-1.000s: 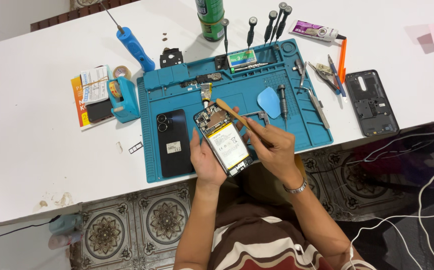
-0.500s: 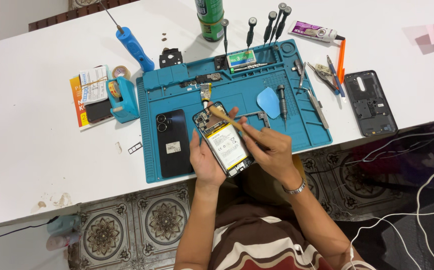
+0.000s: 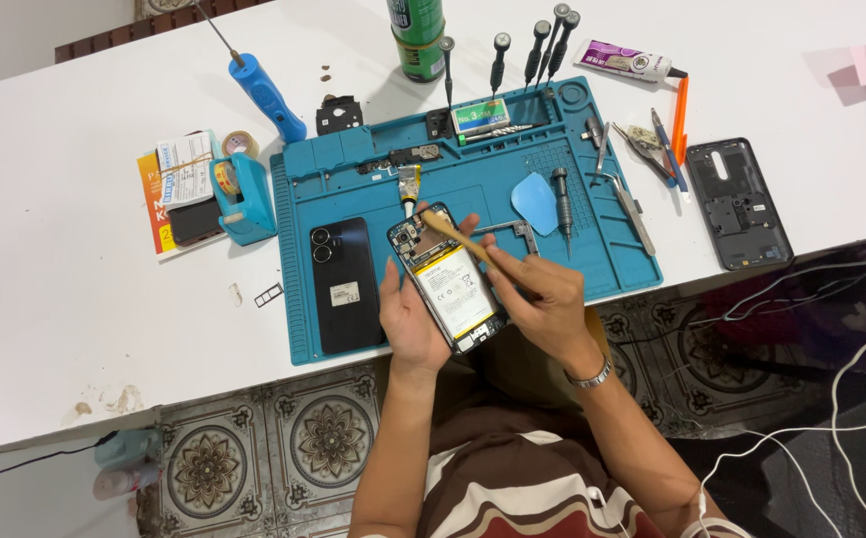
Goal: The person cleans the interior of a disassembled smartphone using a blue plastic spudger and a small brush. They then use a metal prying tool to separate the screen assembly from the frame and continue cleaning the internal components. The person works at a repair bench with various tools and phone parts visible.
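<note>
My left hand (image 3: 410, 317) cradles an opened phone (image 3: 447, 277) from below, its back off so the yellow-labelled battery and circuit board show. My right hand (image 3: 543, 294) pinches a thin wooden-handled brush (image 3: 453, 235) whose tip rests on the upper part of the phone, near the camera area. Both hands hover over the front edge of a blue repair mat (image 3: 473, 189). A black phone back cover (image 3: 344, 284) lies on the mat just left of my left hand.
Several screwdrivers (image 3: 538, 45) stand along the mat's far edge beside a green can (image 3: 418, 35). A blue pick (image 3: 534, 202), tweezers (image 3: 632, 209), a blue electric screwdriver (image 3: 264, 92), a tape dispenser (image 3: 239, 189) and a dark phone frame (image 3: 742, 204) lie around. White cables (image 3: 832, 399) hang at right.
The brush tip has shifted slightly over the top of the phone, with my right hand sliding a little; my left hand and the phone stay almost still.
</note>
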The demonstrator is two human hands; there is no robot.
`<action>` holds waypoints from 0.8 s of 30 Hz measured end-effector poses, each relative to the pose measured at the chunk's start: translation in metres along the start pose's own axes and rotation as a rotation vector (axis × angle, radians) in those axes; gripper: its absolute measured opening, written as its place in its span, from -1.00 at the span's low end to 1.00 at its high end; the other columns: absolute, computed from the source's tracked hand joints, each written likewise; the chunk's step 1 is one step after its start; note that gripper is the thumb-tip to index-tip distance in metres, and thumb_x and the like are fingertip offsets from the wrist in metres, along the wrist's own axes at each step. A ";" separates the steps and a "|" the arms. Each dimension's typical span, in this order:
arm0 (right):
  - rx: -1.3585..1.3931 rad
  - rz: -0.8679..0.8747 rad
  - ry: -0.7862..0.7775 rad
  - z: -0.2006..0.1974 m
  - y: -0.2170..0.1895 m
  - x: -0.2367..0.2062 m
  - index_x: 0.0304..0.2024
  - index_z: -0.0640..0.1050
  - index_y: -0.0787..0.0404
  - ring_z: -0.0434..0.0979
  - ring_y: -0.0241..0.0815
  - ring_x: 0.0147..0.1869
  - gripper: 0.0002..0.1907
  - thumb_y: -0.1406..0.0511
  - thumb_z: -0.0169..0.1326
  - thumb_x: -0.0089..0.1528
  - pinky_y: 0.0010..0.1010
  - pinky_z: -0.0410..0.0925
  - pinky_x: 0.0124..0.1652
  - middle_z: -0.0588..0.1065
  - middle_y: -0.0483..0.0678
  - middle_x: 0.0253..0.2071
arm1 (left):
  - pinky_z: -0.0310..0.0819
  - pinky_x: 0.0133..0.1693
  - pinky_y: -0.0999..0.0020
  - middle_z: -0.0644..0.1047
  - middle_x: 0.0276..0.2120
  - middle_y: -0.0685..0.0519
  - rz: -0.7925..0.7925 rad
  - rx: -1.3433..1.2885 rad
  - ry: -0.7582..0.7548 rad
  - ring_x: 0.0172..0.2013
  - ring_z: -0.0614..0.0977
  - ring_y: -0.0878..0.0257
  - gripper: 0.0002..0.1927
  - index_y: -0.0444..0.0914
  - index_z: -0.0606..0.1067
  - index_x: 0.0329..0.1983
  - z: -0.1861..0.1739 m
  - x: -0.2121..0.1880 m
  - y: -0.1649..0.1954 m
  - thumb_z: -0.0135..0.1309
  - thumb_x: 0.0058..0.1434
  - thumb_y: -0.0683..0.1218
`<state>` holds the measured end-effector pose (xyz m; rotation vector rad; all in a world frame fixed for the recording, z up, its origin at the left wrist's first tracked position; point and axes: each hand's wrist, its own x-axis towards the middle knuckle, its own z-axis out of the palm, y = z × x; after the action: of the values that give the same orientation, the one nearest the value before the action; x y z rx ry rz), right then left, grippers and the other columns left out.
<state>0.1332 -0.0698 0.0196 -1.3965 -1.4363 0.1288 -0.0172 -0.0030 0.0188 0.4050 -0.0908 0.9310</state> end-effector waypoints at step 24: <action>0.214 -0.090 0.033 -0.005 0.007 -0.006 0.13 0.58 0.25 0.49 -0.43 -0.48 -0.65 0.48 0.19 0.29 -0.59 0.30 -0.50 0.55 -0.09 -0.43 | 0.55 0.20 0.01 0.39 0.27 -0.22 -0.159 0.055 -0.083 0.24 0.53 0.01 -0.25 -0.14 -0.04 0.62 -0.012 -0.002 -0.003 -0.17 0.50 0.23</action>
<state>0.1399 -0.0752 0.0128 -1.1537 -1.4112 0.1948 -0.0176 -0.0018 0.0062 0.4948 -0.1075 0.7616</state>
